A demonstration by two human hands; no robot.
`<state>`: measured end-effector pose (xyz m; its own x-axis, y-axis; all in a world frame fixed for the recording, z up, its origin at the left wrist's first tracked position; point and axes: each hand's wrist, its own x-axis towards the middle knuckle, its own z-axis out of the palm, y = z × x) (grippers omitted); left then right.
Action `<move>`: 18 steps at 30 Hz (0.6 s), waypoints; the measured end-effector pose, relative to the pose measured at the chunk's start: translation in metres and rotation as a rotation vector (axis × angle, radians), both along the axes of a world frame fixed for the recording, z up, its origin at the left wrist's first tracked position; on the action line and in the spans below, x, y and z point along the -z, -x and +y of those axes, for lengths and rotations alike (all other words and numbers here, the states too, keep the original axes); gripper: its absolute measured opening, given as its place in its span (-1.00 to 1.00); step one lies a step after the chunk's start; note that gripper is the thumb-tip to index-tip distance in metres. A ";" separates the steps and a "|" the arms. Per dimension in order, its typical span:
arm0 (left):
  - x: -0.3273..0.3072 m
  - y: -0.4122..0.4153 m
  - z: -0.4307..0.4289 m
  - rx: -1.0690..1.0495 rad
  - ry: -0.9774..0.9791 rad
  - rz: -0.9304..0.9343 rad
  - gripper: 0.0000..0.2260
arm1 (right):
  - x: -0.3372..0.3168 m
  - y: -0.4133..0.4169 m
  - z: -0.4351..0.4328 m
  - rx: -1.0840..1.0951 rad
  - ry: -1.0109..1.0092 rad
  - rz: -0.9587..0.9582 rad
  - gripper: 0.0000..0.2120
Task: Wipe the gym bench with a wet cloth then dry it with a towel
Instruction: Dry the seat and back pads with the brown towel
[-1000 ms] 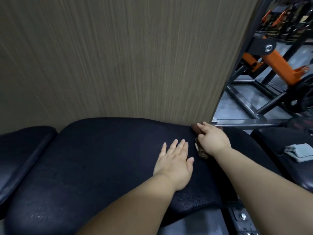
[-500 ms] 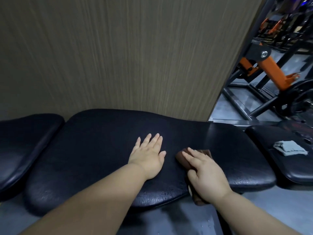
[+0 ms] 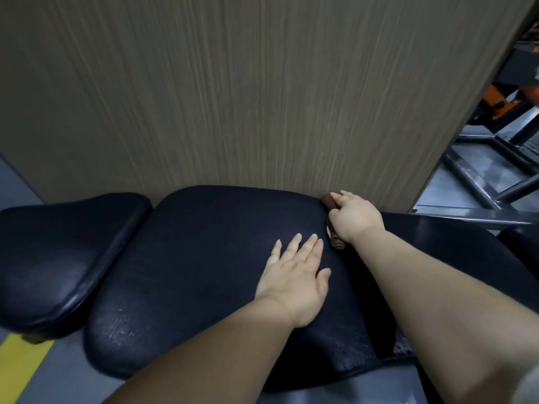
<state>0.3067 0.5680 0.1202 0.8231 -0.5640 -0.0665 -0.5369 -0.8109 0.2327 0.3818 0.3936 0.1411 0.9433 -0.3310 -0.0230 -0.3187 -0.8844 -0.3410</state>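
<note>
A black padded bench (image 3: 204,272) runs left to right along a wall, with a wide main pad in the middle and a smaller pad (image 3: 58,258) just beside it on the left. The vinyl is textured, with pale flecks near the front edge. A brown cloth (image 3: 327,200) lies at the main pad's far edge, mostly covered by the right hand (image 3: 355,220) gripping it.

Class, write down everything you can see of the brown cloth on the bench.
The brown cloth is mostly hidden under the right hand, whose fingers curl over it. Two bits show: a dark end just beyond them and a bunched end by the wrist. It looks soft and folded, and lies on the black bench pad at its far edge, beside the wood-grain wall panel.
</note>
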 end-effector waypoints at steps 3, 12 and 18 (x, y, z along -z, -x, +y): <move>0.001 -0.003 0.002 -0.002 -0.004 0.014 -0.49 | 0.001 0.017 0.007 -0.018 -0.031 -0.007 -0.49; -0.010 0.006 0.023 0.011 0.000 0.118 -0.49 | 0.001 0.174 0.062 -0.224 0.011 -0.011 -0.40; -0.015 0.001 0.087 -0.087 -0.079 0.070 -0.49 | 0.003 0.199 0.083 -0.212 0.034 -0.027 -0.33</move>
<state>0.3058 0.6554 0.1354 0.8606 -0.4812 -0.1670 -0.4481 -0.8711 0.2008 0.1826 0.4765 0.1379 0.9921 -0.1252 0.0109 -0.1153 -0.9418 -0.3156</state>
